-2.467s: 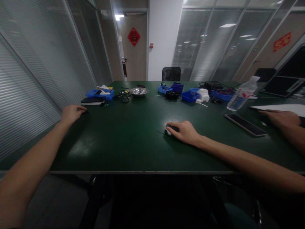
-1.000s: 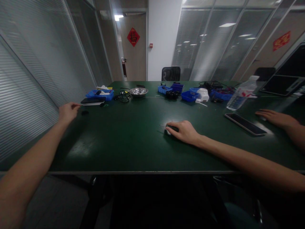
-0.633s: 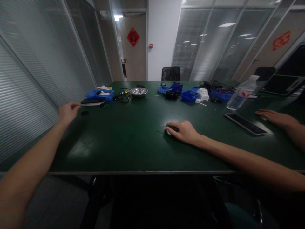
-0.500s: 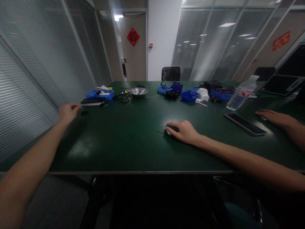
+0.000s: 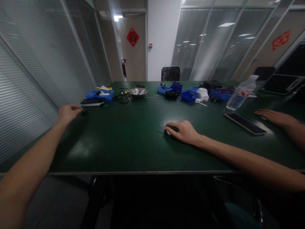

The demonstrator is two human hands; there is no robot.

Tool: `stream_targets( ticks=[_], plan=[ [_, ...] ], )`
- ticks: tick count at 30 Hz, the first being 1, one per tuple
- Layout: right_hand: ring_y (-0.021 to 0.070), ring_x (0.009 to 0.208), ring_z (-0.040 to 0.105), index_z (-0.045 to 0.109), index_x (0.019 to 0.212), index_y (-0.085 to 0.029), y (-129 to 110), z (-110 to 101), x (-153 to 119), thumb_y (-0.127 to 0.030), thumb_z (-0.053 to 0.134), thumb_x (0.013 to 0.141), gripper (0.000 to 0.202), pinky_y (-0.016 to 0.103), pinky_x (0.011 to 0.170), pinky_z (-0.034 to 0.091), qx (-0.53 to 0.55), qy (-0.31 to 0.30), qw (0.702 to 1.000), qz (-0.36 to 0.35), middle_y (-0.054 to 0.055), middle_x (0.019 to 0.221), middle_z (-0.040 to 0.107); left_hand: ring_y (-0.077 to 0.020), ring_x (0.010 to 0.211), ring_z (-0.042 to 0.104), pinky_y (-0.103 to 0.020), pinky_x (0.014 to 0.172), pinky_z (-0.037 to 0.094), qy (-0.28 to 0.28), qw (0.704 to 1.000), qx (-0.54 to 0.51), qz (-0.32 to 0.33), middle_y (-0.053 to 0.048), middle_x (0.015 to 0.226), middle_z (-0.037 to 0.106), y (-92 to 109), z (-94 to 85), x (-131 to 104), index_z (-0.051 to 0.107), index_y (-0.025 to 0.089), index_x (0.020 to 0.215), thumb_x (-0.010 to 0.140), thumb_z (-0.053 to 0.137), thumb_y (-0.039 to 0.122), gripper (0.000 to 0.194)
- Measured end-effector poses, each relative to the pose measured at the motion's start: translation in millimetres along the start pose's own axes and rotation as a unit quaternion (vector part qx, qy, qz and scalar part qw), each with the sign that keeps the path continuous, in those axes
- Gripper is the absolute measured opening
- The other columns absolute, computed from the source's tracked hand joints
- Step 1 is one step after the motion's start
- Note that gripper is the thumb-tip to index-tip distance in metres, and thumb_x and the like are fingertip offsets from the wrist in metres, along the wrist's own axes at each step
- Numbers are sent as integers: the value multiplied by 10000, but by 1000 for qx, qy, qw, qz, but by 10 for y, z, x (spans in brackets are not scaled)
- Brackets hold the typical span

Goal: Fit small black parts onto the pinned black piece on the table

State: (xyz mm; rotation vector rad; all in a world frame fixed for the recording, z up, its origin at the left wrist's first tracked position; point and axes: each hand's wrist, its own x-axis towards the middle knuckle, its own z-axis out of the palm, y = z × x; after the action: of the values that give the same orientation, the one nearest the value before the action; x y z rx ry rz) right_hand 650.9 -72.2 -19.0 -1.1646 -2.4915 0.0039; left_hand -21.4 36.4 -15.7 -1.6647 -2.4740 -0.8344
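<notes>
At the left side of the green table [image 5: 133, 149], my left hand [image 5: 69, 113] is held with thumb and fingertips pinched together. Whatever sits in that pinch is too small to make out. Just right of the fingertips is a dark patch on the table; I cannot tell if it is an object or a shadow. Near the table's middle, my right hand [image 5: 184, 131] rests with its fingers wrapped round a small screwdriver [image 5: 175, 128]. Its handle is dark, and its thin metal shaft points left, slightly above the tabletop.
A dark notebook [image 5: 92, 101] and blue tray [image 5: 101, 94] lie beyond my left hand. Farther back are cables [image 5: 122, 96], a metal bowl [image 5: 138, 92] and blue bins [image 5: 190, 96]. At right are a bottle [image 5: 241, 92], a phone [image 5: 245, 123] and another person's hand [image 5: 276, 118].
The fingertips of my left hand have shifted slightly right and down, still pinched. My right hand and the screwdriver have stayed in place.
</notes>
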Motion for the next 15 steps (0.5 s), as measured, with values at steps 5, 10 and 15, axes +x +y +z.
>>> stream_targets(
  ticks=[5, 10, 15],
  plan=[
    [223, 772, 759, 776, 1293, -200, 18, 19, -4, -518, 480, 1091, 479, 343, 749, 548, 1, -1, 1000, 1, 83, 1024, 834, -169, 842, 644, -245, 730, 456, -65, 996, -25, -49, -70, 1044, 777, -23, -3, 21, 791, 112, 1244, 933, 764, 382, 413],
    [222, 780, 758, 775, 1287, -179, 14, 7, -2, -508, 482, 1091, 482, 342, 749, 543, 8, -5, 1000, 2, 85, 1031, 831, -164, 693, 602, -270, 679, 466, -102, 990, -40, -89, -56, 917, 773, -16, -22, -17, 788, 109, 1252, 897, 801, 417, 470],
    [221, 776, 756, 773, 1288, -179, -3, -4, 4, -511, 475, 1094, 486, 333, 729, 531, 12, -6, 1000, 4, 86, 1021, 830, -158, 771, 605, -257, 708, 451, -77, 992, -50, -87, -57, 1057, 778, -52, 12, -6, 770, 128, 1301, 932, 784, 414, 468]
  ],
)
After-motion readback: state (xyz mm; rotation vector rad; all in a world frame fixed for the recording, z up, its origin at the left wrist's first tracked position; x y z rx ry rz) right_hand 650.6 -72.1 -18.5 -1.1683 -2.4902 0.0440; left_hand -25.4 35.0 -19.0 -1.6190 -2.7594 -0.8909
